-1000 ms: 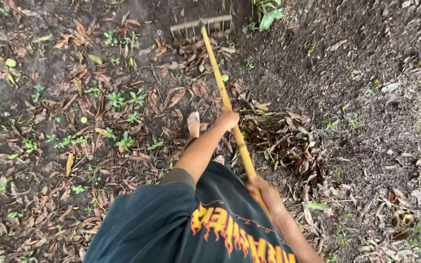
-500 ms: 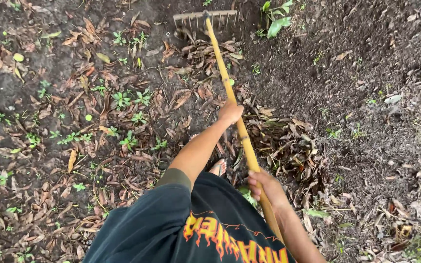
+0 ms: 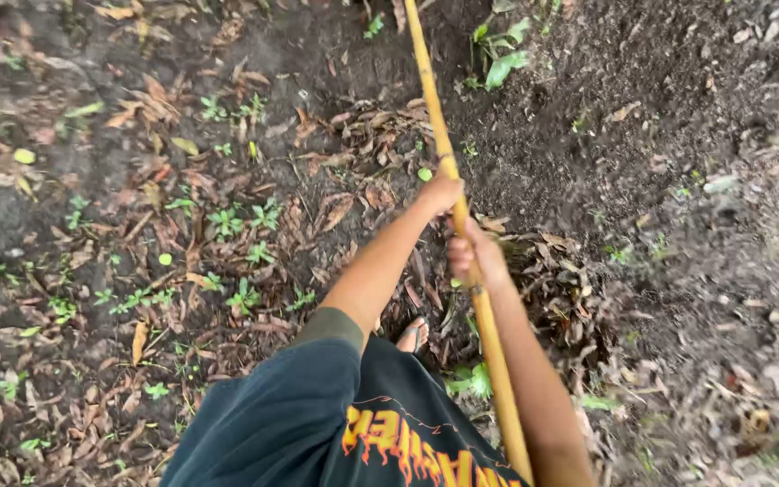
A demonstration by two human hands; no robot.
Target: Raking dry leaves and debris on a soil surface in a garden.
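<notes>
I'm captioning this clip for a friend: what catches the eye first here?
A long yellow pole runs from the top edge down the middle, gripped by the left hand and, just below it, the right hand. To their right lies a pile of dry brown leaves on dark soil.

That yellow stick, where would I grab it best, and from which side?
Grab the stick on its smooth middle, where the left hand and right hand wrap it, one just above the other. Come from the near end: it slants up and away over the leaves, so the far end is probably out of reach.
</notes>
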